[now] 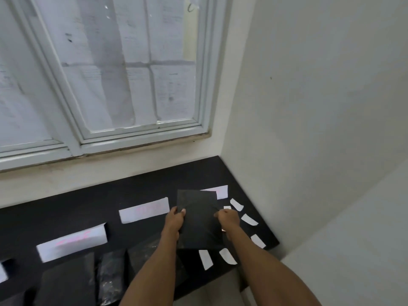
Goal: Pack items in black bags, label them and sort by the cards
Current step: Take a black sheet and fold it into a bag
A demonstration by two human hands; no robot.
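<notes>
Both hands hold a black bag [198, 219] upright above the counter [154, 182]: the left hand [175, 219] pinches its left edge, the right hand [228, 218] its right edge, near white cards [144, 209].

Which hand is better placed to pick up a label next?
Right, probably. The right hand grips the black bag at its right edge, and the small white labels lie on the counter just beyond it. The left hand grips the bag's left edge, away from them.
</notes>
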